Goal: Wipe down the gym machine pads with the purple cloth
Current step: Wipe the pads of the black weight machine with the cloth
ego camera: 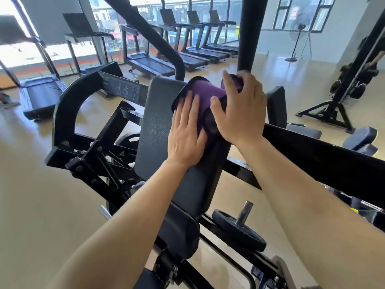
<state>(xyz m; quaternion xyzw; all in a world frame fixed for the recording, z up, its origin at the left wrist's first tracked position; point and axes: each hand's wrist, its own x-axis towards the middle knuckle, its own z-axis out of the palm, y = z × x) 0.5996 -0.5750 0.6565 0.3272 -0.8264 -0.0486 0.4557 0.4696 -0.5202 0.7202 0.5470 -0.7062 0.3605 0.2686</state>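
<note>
Pressing flat on the purple microfibre cloth (205, 94), the left hand (185, 134) lies palm down with fingers (188, 103) extended and slightly spread; it grips nothing, only bearing on the fabric. The cloth is draped over the upper end of the narrow black vinyl back pad (200, 180), covering its top edge and running down its face. The right hand (239, 109) rests over the pad's right upper corner, fingers curled loosely around the edge and catching a bunched fold of the cloth near the fingertips; the thumb lies on the pad face beside the fabric. A wider dark grey textured pad (156, 126) stands just beside, to the left, uncovered. Below, a small black padded seat block (179, 234) sits on the black steel machine frame (91, 155). A black weight plate (237, 230) rests on a metal peg at lower right. Treadmills (150, 61) line the windows beyond.
</note>
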